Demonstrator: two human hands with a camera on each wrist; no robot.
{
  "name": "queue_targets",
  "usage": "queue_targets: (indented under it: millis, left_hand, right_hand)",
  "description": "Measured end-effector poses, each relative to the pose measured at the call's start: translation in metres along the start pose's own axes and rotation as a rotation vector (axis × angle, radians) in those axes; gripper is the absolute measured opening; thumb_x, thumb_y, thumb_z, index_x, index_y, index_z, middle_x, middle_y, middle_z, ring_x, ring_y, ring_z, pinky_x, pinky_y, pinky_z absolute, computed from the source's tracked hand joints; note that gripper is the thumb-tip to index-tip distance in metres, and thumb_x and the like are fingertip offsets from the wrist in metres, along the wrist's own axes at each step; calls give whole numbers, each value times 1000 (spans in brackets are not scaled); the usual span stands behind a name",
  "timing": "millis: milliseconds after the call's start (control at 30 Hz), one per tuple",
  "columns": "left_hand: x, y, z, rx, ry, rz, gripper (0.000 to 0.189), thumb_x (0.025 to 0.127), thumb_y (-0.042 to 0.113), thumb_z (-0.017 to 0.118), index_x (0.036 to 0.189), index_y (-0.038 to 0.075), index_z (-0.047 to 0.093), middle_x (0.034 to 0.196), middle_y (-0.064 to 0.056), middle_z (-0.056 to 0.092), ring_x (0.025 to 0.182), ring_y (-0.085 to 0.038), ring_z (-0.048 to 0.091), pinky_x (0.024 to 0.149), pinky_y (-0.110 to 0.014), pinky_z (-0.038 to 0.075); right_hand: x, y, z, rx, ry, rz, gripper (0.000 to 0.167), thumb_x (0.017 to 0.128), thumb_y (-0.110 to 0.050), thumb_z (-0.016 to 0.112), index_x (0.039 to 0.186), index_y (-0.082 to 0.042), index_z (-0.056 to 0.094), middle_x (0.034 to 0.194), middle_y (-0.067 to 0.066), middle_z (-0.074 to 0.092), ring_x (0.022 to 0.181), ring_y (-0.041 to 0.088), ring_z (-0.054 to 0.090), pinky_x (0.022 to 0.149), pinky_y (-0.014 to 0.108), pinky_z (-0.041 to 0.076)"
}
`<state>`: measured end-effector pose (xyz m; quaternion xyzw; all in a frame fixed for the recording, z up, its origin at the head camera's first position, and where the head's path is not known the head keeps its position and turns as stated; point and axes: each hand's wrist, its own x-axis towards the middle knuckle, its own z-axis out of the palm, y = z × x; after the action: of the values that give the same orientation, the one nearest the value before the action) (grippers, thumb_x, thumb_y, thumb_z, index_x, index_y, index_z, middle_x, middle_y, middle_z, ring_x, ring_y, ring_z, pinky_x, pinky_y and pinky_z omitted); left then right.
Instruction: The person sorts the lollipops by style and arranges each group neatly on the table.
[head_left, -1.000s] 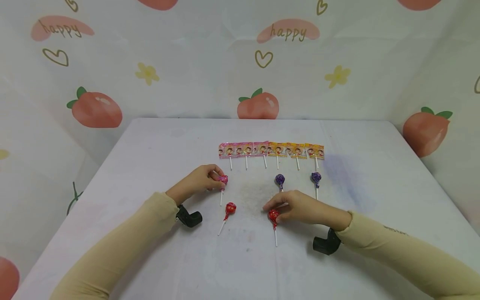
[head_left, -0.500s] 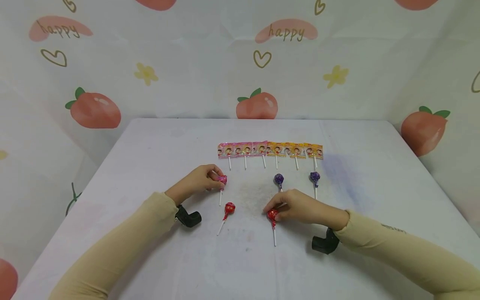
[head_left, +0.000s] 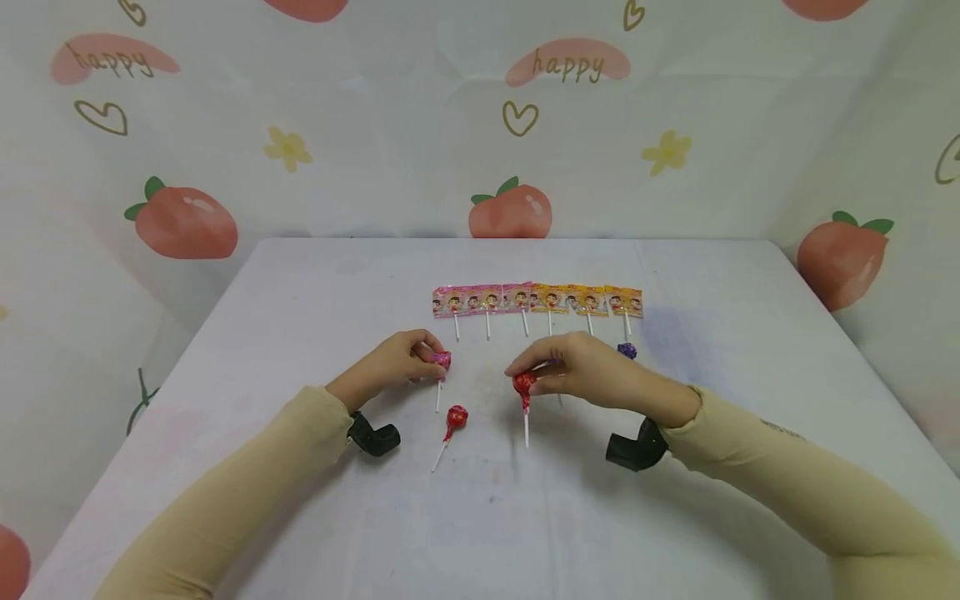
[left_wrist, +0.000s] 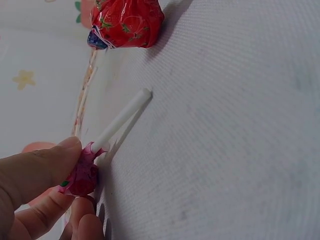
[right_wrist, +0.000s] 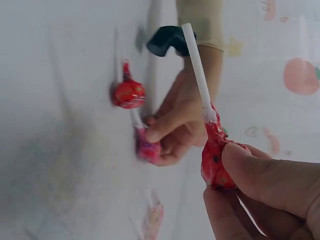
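Note:
My left hand (head_left: 401, 364) pinches the wrapped head of a pink lollipop (left_wrist: 82, 176); its white stick rests on the white table. In my right hand (head_left: 588, 372) a red lollipop (right_wrist: 216, 157) is pinched by its head, held above the table with its stick pointing toward the near edge. Another red lollipop (head_left: 457, 417) lies on the table just nearer than the left hand. Behind the right hand, one purple lollipop is mostly hidden, and a second purple lollipop (head_left: 627, 351) shows only its head.
Along the back runs a row of flat-wrapped lollipops, pink packets (head_left: 487, 298) on the left and orange packets (head_left: 587, 300) on the right. A printed cloth (head_left: 375, 125) hangs behind the table (head_left: 360, 533). Each wrist carries a black camera mount (head_left: 636, 450).
My right hand has lifted the red lollipop off the table and carried it away from me and slightly left. My left hand stays put on the pink lollipop.

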<state>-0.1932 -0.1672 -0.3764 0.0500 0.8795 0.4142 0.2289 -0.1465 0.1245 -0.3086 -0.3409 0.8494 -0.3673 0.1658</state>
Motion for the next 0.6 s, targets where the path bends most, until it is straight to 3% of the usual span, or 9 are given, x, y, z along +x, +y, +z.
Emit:
queue_targets:
  millis: [267,600]
  left_hand:
    - [0,0,0,-10,1,1,32,85,18,75,110,6,59,89,-4,55,70,-15,50,60,-26,41]
    - [0,1,0,-6,-4,1,32,86,18,75,110,5,59,90,-5,57,71,-15,50,61,-25,42]
  right_hand:
    - [26,-6,-5,3,82,16,31,84,-14,74,115,-19,72,113,-4,70,109,12,63,88,37,51]
    - [59,10,9,83,103,69,30,85,-13,73,116,-12,72,111,3,71,108,18,65,95,41,49]
